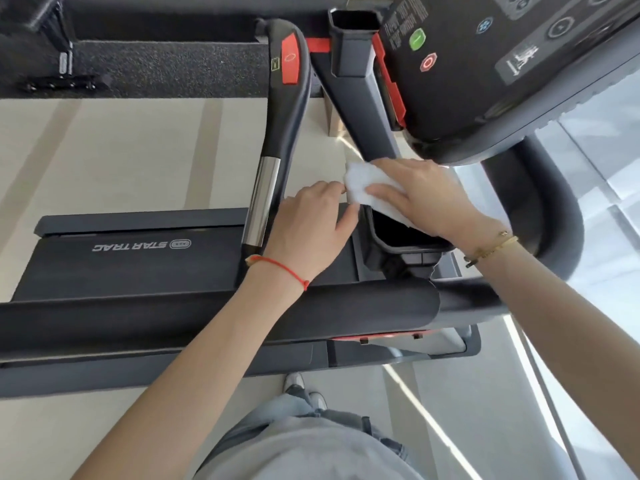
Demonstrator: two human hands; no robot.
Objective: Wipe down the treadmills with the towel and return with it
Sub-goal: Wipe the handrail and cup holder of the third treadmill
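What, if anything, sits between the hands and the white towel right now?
Nothing visible. The right hand lies directly on the white towel with fingers spread, pressing it against the dark grey treadmill frame near the black cup holder. The left hand touches the towel's left edge at its fingertips.

Both arms outstretched, left hand fingers curled, right hand fingers extended
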